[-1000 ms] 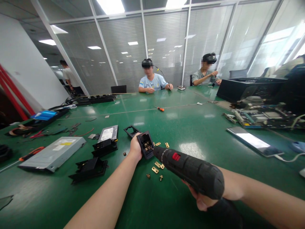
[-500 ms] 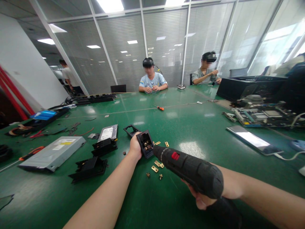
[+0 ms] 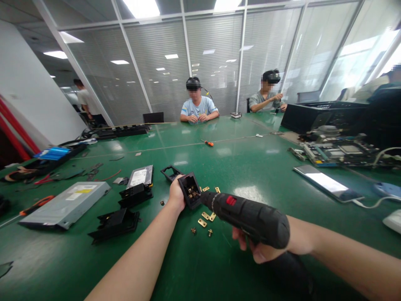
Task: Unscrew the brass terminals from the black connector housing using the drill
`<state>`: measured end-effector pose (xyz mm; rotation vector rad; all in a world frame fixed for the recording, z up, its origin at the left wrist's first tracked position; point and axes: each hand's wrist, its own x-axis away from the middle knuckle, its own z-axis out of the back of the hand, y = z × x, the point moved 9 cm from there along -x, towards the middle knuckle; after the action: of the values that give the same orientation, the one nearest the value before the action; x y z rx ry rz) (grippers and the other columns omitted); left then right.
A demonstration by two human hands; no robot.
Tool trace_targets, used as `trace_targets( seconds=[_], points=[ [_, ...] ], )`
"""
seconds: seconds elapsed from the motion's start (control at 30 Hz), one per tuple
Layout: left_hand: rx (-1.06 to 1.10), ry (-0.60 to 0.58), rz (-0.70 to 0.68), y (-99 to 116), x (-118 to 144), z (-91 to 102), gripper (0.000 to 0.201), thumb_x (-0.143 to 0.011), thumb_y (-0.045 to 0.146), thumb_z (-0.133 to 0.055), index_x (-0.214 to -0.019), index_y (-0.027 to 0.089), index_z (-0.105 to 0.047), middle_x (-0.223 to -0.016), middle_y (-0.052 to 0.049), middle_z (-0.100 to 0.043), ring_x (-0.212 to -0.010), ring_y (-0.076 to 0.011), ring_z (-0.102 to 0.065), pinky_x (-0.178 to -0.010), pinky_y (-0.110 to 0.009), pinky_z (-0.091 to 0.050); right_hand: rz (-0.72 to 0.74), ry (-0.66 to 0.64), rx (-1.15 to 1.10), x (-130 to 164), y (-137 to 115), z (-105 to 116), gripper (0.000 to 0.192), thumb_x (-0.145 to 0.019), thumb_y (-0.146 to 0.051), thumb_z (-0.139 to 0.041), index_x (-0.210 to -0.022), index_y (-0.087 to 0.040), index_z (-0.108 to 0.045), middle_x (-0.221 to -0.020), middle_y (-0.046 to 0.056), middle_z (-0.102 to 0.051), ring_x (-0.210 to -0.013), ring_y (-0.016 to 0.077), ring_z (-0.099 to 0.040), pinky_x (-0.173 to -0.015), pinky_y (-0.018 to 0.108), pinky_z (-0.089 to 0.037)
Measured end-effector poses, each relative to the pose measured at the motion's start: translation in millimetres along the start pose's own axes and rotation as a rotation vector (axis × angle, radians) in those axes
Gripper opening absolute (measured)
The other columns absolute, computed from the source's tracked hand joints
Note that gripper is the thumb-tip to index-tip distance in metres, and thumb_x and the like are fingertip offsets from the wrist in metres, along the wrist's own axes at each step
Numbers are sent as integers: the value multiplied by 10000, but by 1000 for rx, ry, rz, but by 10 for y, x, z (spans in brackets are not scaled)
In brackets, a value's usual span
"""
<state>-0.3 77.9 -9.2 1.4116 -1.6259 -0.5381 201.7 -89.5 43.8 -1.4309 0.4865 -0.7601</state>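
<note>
Two-handed work at a green table (image 3: pixel 184 267), seen from the head. The left hand (image 3: pixel 177 195) grips a black housing (image 3: pixel 189 188) by its left side, the thumb side in view and most of the fingers hidden behind it. The housing is over the middle of the table, tilted, its open face toward the viewer, with brass-coloured fittings visible inside; whether it touches the tabletop cannot be told. The right hand (image 3: pixel 261 248) clamps its fingers round the handle of a power drill (image 3: pixel 250 217), whose nose points at the housing's lower right rim; contact at the tip cannot be made out. Brass plates (image 3: pixel 202 223) and screws (image 3: pixel 209 233) lie just beside the housing, on its near and right sides; a black frame (image 3: pixel 171 172) lies behind the left hand. Toward the table's left edge are two black modules (image 3: pixel 115 223), a hard disk (image 3: pixel 140 176) and a silver drive (image 3: pixel 64 205). Toward its right edge lies a phone (image 3: pixel 327 184). Two people sit at the far edge.
</note>
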Motion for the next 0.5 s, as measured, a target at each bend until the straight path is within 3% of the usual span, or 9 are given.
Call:
trace_targets(
  seconds=[0.1, 0.2, 0.27, 0.37, 0.5],
  points=[
    [-12, -17, 2, 4, 23, -32, 163, -833, 312, -544, -710, 211, -583, -560, -27, -606, -479, -220, -614, -503, -348, -564, 17, 170, 109, 110, -183, 108, 600, -690, -247, -913, -1239, -178, -683, -852, 2, -736, -767, 188, -700, -667, 282, -565],
    [-26, -5, -21, 21, 25, -24, 172, -837, 303, -543, -697, 209, -576, -569, -27, -609, -487, -213, -616, -510, -338, -561, 57, 305, 115, 199, -363, 146, 457, -732, -213, -811, -1174, -199, -696, -992, 39, -763, -919, 235, -729, -822, 357, -600],
    [-31, 18, -33, 29, 13, 2, 163, -832, 296, -551, -699, 207, -580, -571, -22, -609, -489, -209, -614, -507, -331, -556, 95, 298, 113, 195, -426, 97, 490, -707, -164, -752, -1193, -198, -698, -1059, 56, -765, -986, 249, -727, -895, 388, -592],
    [-29, 29, -24, 20, -5, 20, 157, -826, 305, -562, -709, 205, -593, -577, -20, -615, -494, -211, -612, -506, -339, -560, 119, 243, -5, 144, -387, 31, 621, -690, -150, -725, -1303, -191, -635, -1142, 93, -756, -999, 263, -741, -833, 387, -611],
    [1, 11, -19, 19, -8, 7, 146, -823, 297, -574, -712, 205, -599, -577, -21, -622, -489, -214, -614, -502, -344, -565, 111, 234, -50, 102, -306, 30, 532, -663, -136, -721, -1189, -173, -649, -994, 62, -735, -834, 211, -711, -702, 322, -593]
  ],
)
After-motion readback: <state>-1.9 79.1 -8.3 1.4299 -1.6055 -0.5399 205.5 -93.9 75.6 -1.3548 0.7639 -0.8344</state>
